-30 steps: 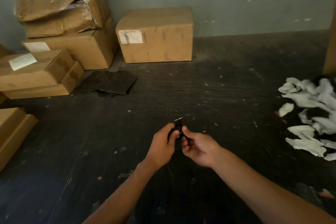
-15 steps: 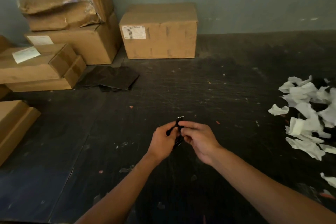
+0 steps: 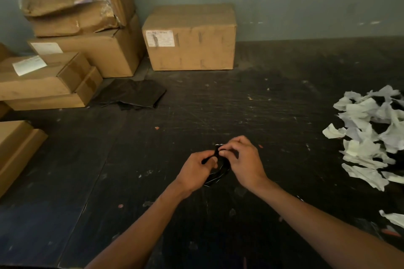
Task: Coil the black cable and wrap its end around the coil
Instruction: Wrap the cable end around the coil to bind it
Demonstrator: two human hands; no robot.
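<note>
A small black cable coil [image 3: 219, 173] hangs between my two hands above the dark floor, its loops showing below the fingers. My left hand [image 3: 194, 171] pinches the coil's left side. My right hand [image 3: 242, 160] grips the top of the coil, fingertips closed on the cable's end by its metal plug tip [image 3: 218, 145]. Much of the coil is hidden behind my fingers.
Cardboard boxes [image 3: 190, 38] stand along the grey wall at the back and stack up at the left [image 3: 72, 50]. A dark folded sheet [image 3: 131, 94] lies by them. Torn white paper scraps [image 3: 371, 133] are heaped at the right.
My right hand has moved up and over the top of the coil. More of the coil's loops now show below my hands. The camera has drifted slightly.
</note>
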